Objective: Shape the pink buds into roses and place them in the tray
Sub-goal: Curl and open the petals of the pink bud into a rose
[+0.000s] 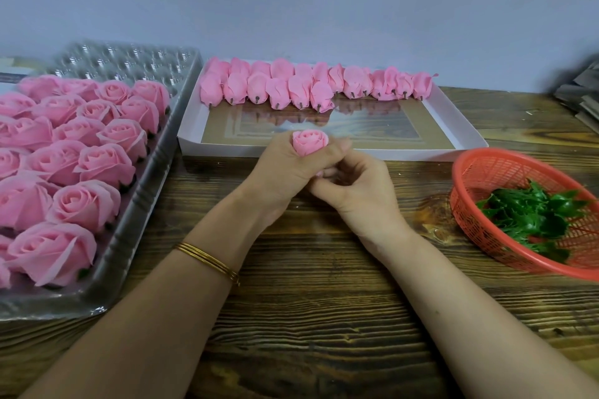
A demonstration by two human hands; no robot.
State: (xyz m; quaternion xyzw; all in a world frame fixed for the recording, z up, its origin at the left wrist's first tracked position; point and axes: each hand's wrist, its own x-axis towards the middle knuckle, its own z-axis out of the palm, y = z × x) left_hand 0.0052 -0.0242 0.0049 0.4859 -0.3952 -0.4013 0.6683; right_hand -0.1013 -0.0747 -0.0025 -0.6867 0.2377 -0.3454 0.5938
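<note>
My left hand (pixel 282 168) grips a small pink bud (pixel 309 142) upright, its top poking out above the curled fingers at the table's middle. My right hand (pixel 351 186) pinches the bud's lower end from the right, mostly hidden between both hands. Several closed pink buds (pixel 291 89) lie in rows along the far side of a shallow white box (pixel 460 136). On the left, a clear plastic tray (pixel 129 253) holds several shaped pink roses (pixel 84 201), with bare cups at its far end.
A red plastic basket (pixel 479 168) with green leaf pieces (pixel 531 215) sits at the right, close to my right forearm. A grey stack lies at the far right edge (pixel 580 100). The dark wooden table (pixel 324 317) runs under both arms; a pale wall stands behind.
</note>
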